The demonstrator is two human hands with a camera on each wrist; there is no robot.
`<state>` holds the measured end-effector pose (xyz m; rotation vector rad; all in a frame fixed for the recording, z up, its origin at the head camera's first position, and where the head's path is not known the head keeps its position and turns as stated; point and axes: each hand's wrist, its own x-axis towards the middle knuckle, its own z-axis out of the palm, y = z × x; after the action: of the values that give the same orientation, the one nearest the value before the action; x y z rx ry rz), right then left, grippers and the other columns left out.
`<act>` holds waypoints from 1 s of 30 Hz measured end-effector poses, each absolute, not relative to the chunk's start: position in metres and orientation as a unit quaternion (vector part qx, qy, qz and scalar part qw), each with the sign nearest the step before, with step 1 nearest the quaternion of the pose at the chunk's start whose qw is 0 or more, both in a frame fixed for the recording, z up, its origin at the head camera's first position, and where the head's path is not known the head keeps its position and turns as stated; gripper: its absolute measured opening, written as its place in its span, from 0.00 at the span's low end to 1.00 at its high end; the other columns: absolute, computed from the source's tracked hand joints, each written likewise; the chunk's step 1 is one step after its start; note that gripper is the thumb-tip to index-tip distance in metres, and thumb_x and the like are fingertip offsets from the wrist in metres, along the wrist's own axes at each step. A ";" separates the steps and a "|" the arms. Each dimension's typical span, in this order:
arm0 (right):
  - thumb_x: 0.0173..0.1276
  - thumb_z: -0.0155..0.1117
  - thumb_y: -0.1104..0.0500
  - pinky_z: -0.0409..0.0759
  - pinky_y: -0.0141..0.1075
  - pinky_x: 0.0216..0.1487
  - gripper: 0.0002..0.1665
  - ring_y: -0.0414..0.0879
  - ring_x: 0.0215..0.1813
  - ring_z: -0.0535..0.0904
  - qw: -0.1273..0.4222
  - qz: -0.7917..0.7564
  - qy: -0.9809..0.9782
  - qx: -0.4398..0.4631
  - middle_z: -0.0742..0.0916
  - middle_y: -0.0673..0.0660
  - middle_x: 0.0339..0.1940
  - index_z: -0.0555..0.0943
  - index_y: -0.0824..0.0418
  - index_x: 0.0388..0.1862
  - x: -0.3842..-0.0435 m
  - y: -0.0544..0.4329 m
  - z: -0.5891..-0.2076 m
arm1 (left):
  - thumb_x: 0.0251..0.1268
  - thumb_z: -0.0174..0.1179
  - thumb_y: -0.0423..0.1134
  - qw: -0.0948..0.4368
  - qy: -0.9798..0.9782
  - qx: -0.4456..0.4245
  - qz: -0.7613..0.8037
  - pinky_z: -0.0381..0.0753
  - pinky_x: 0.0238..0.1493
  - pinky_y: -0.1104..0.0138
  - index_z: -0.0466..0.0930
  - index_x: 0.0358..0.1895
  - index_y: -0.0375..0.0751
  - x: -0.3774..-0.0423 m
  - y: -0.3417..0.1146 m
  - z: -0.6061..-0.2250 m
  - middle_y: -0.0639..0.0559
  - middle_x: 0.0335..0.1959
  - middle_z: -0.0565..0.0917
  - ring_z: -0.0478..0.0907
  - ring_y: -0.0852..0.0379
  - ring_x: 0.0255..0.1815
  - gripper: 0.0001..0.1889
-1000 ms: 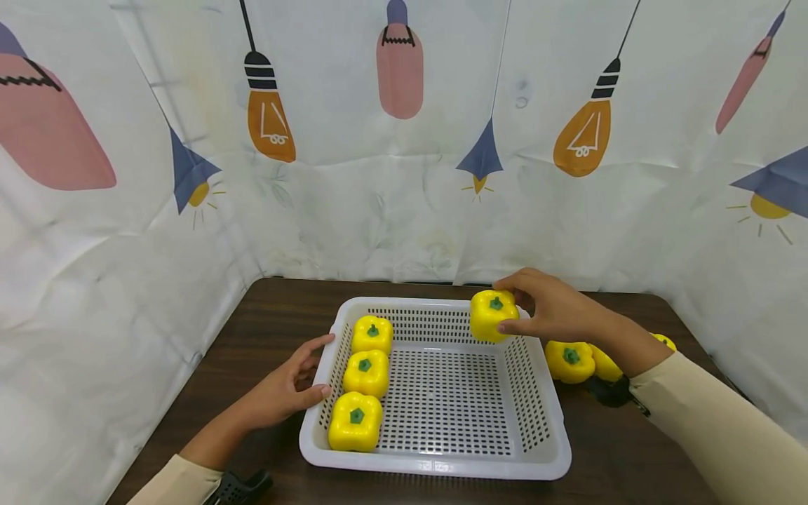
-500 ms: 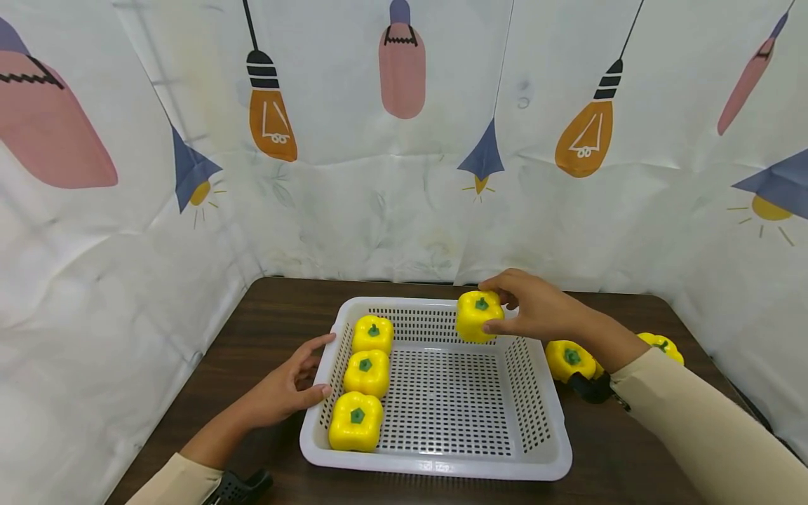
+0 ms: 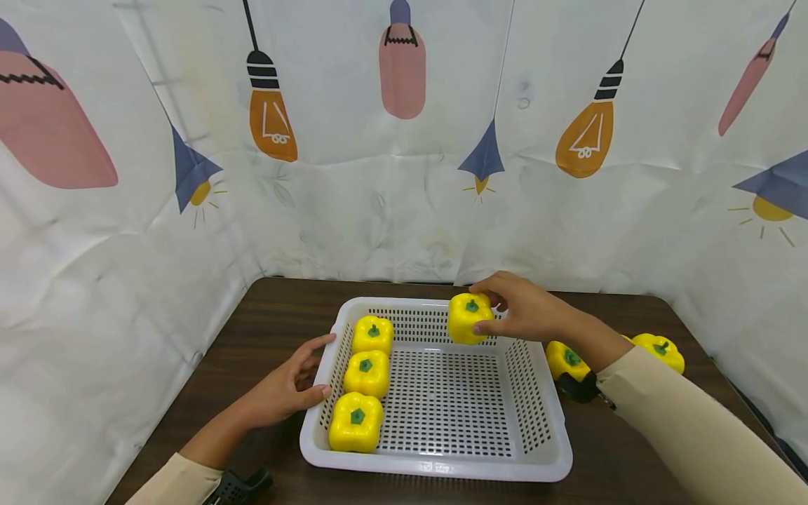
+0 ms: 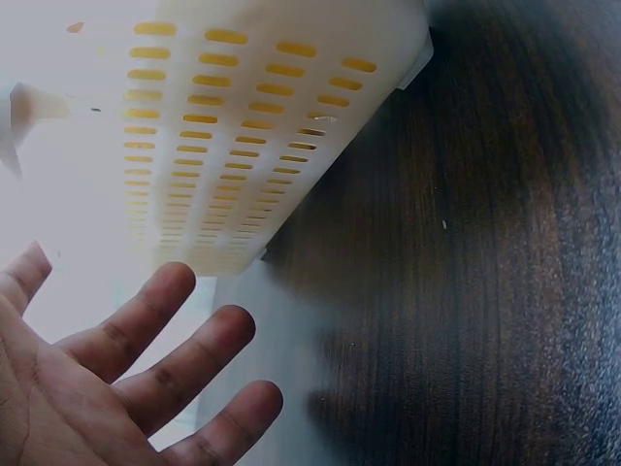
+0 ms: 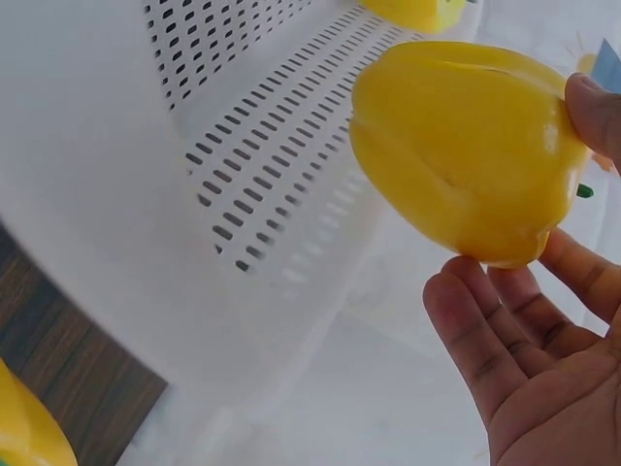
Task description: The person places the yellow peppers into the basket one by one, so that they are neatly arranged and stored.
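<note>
My right hand (image 3: 527,308) pinches a yellow bell pepper (image 3: 466,319) between thumb and fingertips, over the back right part of a white perforated plastic basket (image 3: 435,466). In the right wrist view this pepper (image 5: 466,155) hangs above the basket floor, its green stem mostly hidden. Relaxed and spread, my left hand (image 3: 293,386) rests its thumb and a fingertip at the basket's left rim; the left wrist view shows the fingers (image 4: 184,374) outside the slotted wall. Along the inner left side stand three yellow peppers in a row: back (image 3: 372,334), middle (image 3: 366,374) and front (image 3: 356,422).
Right of the basket, more yellow peppers (image 3: 659,351) lie on the dark wood table (image 3: 284,308), partly hidden by my right forearm. A white curtain (image 3: 353,210) with printed lamps surrounds the table at the back and sides.
My right hand has carried its pepper leftward over the basket, slowing in the last half second. The left hand, the basket and the three peppers in it stay where they were.
</note>
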<state>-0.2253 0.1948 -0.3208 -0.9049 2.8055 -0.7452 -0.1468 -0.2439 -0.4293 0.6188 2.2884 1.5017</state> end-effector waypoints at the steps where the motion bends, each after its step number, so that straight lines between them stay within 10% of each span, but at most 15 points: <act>1: 0.59 0.79 0.41 0.82 0.45 0.55 0.44 0.49 0.53 0.80 0.052 -0.246 0.921 -0.296 0.80 0.52 0.58 0.76 0.60 0.69 -0.225 0.193 -0.321 | 0.71 0.63 0.40 0.167 0.805 0.216 0.527 0.86 0.47 0.59 0.42 0.82 0.50 -0.147 -0.244 -0.430 0.29 0.65 0.73 0.81 0.42 0.55 0.46; 30: 0.60 0.78 0.40 0.82 0.43 0.54 0.41 0.50 0.54 0.80 0.070 -0.244 0.918 -0.304 0.80 0.53 0.58 0.78 0.58 0.68 -0.235 0.160 -0.336 | 0.72 0.63 0.40 0.163 0.815 0.210 0.515 0.85 0.49 0.59 0.43 0.82 0.51 -0.148 -0.243 -0.430 0.32 0.64 0.74 0.82 0.44 0.55 0.44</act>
<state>-0.2353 0.1601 -0.3363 -0.9156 2.7620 -0.7327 -0.1479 -0.2435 -0.4304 0.5994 2.3232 1.4697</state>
